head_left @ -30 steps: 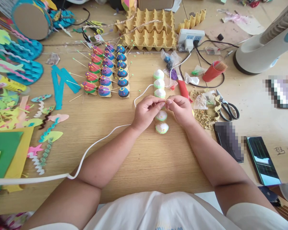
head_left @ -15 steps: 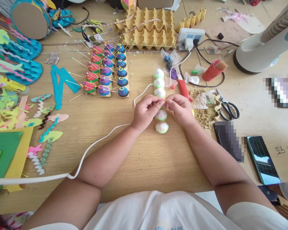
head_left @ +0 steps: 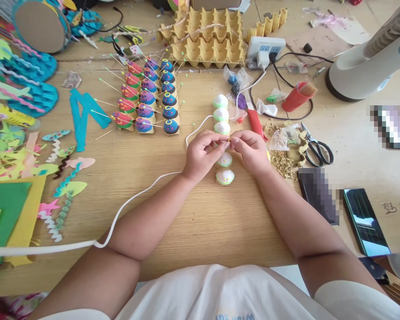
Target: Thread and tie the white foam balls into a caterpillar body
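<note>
My left hand point(head_left: 205, 153) and my right hand point(head_left: 250, 151) meet fingertip to fingertip over a column of white domed egg-carton cups point(head_left: 222, 128) edged in light green. Pinched between them is a tiny yellow piece point(head_left: 230, 139), seemingly soft clay, too small to make out well. The nearest white cup point(head_left: 225, 177) carries small yellow dots. My fingers hide part of the column's middle. Something yellow point(head_left: 268, 155) peeks out beside my right hand. Left of the hands stand finished-looking rows of red-green cups point(head_left: 122, 119), purple cups point(head_left: 145, 124) and blue cups point(head_left: 170, 126) with pins stuck in.
Scissors point(head_left: 316, 149), a red cup of sticks point(head_left: 298, 97), a phone point(head_left: 366, 222) and a white fan-like appliance point(head_left: 356, 71) lie to the right. Egg trays point(head_left: 208, 51) and a power strip point(head_left: 266, 46) are behind. A white cable point(head_left: 133, 195) crosses my left arm. Paper cutouts point(head_left: 13, 155) crowd the left.
Both hands stay almost in place, fingertips still pinched together on the yellow piece. The whole view has shifted very slightly.
</note>
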Demonstrator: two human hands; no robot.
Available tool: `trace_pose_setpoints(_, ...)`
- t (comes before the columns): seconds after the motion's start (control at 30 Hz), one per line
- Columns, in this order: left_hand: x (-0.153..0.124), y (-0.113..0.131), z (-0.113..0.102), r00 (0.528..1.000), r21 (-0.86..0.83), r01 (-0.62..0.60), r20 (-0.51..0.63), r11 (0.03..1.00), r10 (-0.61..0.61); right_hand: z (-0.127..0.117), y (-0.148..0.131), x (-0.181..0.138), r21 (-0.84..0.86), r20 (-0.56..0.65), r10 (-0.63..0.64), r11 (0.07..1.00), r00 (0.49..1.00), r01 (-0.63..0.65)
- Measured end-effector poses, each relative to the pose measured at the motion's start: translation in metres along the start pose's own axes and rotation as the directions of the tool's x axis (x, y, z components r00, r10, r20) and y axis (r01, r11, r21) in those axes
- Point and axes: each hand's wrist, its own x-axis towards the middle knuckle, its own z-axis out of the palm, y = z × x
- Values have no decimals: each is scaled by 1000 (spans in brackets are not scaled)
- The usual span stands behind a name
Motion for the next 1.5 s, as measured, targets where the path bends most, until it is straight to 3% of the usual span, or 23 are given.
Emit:
trace_pose_setpoints(0.73, -1, -1, 0, 997, 44, -60, -54, 997, 62, 0, 1, -2, -10, 25, -25, 1000, 999, 26)
trace_pose_setpoints(1.5, 0, 0, 0, 1000, 29, -11, -7, 1000, 12, 1, 1, -1, 18, 3, -6, 1000, 1000, 6)
